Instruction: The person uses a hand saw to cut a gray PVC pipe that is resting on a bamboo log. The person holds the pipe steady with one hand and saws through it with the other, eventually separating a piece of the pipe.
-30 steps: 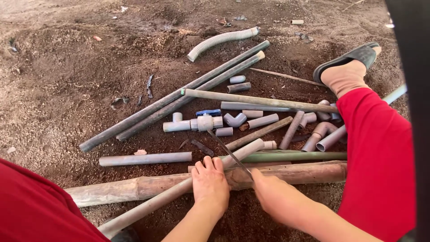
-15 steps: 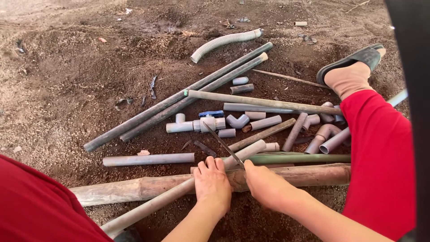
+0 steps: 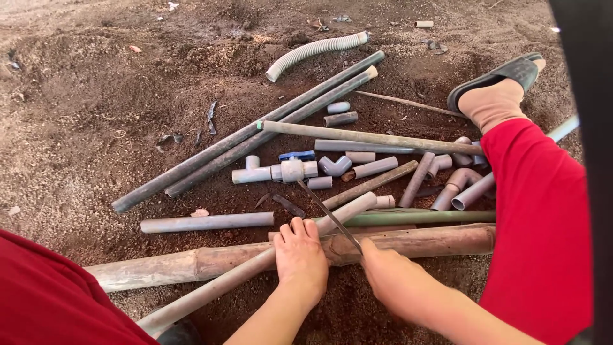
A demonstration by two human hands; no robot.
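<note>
A grey pipe [image 3: 255, 271] is laid across a thick bamboo pole [image 3: 408, 241] on the soil and is pressed down by the left hand [image 3: 300, 255], clamped over it. A thin saw blade [image 3: 329, 214] is gripped by the right hand [image 3: 393, 278], set on the pipe. The cut appears barely begun; its depth cannot be told. The pipe remains unsevered. Loose fittings [image 3: 281, 171] lie beyond.

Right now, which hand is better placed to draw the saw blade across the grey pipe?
The right hand. It already grips the near end of the thin saw blade, which lies across the grey pipe. The left hand presses that pipe down on the thick wooden pole, so it should probably stay as the brace.
</note>
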